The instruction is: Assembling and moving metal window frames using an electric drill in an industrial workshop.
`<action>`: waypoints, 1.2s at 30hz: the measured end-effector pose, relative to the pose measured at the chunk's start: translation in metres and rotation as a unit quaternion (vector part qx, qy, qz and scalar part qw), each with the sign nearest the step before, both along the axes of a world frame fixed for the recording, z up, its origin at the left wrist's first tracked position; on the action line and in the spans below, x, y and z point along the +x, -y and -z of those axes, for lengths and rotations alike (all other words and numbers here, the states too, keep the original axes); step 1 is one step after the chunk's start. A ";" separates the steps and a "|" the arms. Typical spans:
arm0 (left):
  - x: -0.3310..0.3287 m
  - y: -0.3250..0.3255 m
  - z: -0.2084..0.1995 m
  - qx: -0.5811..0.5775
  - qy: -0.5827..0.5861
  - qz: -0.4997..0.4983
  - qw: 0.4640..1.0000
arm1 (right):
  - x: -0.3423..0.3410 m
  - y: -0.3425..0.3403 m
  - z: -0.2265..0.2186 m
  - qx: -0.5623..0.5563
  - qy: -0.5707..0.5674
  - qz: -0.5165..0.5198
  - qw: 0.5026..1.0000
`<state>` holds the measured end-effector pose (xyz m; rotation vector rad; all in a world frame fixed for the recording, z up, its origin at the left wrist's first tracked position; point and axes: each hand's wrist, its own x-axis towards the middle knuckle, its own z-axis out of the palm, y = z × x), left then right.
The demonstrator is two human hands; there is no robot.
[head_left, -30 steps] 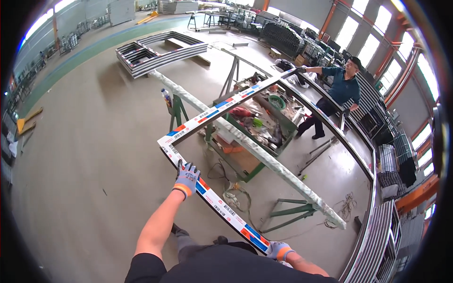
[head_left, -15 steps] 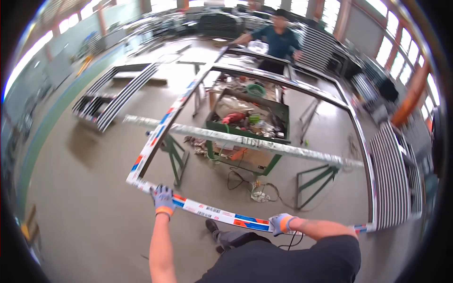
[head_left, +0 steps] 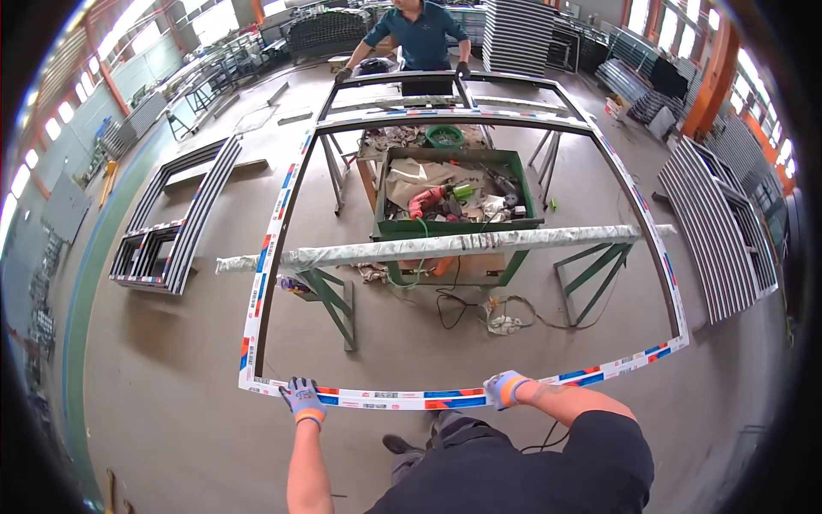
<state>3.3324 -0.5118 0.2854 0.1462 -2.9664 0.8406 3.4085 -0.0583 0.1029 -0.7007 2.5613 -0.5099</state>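
Note:
A large window frame (head_left: pixel 402 399), dark inside and covered in white, blue and orange protective film, lies level before me. My gloved left hand (head_left: pixel 302 398) grips its near bar close to the left corner, fingers wrapped over the edge. Further right on the same bar, my gloved right hand (head_left: pixel 503 390) is closed round the profile. Across the far end a co-worker (head_left: pixel 417 38) in a dark green shirt has both gloved hands on the frame. Beneath it runs a wrapped support bar (head_left: pixel 462 245) on green trestles (head_left: pixel 334 308).
A green tool cart (head_left: pixel 462 226) stands below the frame opening, holding a red power drill (head_left: pixel 425 201) and clutter. Stacked frames stand at the left (head_left: pixel 175 224) and right (head_left: pixel 719 231). A cable (head_left: pixel 535 313) lies on the floor beside the right trestle.
The frame has swung round, its right near corner now farther forward and its far end more square to me. Both my hands keep hold. The co-worker now has both hands on the far bar.

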 end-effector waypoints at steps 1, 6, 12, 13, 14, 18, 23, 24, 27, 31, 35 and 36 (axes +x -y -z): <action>-0.006 -0.001 -0.002 -0.004 0.004 0.010 1.000 | 0.002 0.002 0.000 0.013 -0.006 0.015 1.000; -0.002 0.023 0.003 0.074 -0.054 0.094 0.991 | 0.044 0.018 -0.004 0.006 -0.090 0.244 0.966; -0.001 0.036 -0.008 0.092 -0.063 0.152 0.982 | 0.172 0.034 0.030 -0.084 -0.135 0.531 0.832; 0.001 0.035 -0.006 0.090 -0.056 0.162 0.981 | 0.203 0.038 0.041 -0.125 -0.051 0.591 0.796; 0.001 0.030 -0.003 0.085 -0.045 0.152 0.984 | 0.234 0.040 0.062 -0.122 -0.004 0.613 0.780; 0.002 0.013 -0.002 0.076 -0.007 0.134 0.988 | 0.369 0.072 0.168 -0.117 0.120 0.723 0.670; 0.028 -0.021 0.032 0.115 -0.104 0.224 0.962 | 0.541 0.129 0.281 -0.194 0.194 0.859 0.431; 0.040 -0.057 0.051 0.144 -0.101 0.257 0.950 | 0.569 0.112 0.297 -0.198 0.227 0.859 0.415; 0.050 -0.085 0.057 0.137 -0.069 0.347 0.925 | 0.610 0.279 0.365 -0.193 0.247 0.888 0.336; 0.126 -0.250 0.152 0.221 -0.004 0.467 0.856 | 0.708 0.309 0.404 -0.304 0.349 0.850 0.253; 0.187 -0.405 0.226 0.195 0.072 0.561 0.801 | 0.729 0.246 0.403 -0.448 0.287 0.846 0.035; 0.192 -0.412 0.234 0.183 0.102 0.558 0.803 | 0.723 0.246 0.402 -0.442 0.275 0.853 0.025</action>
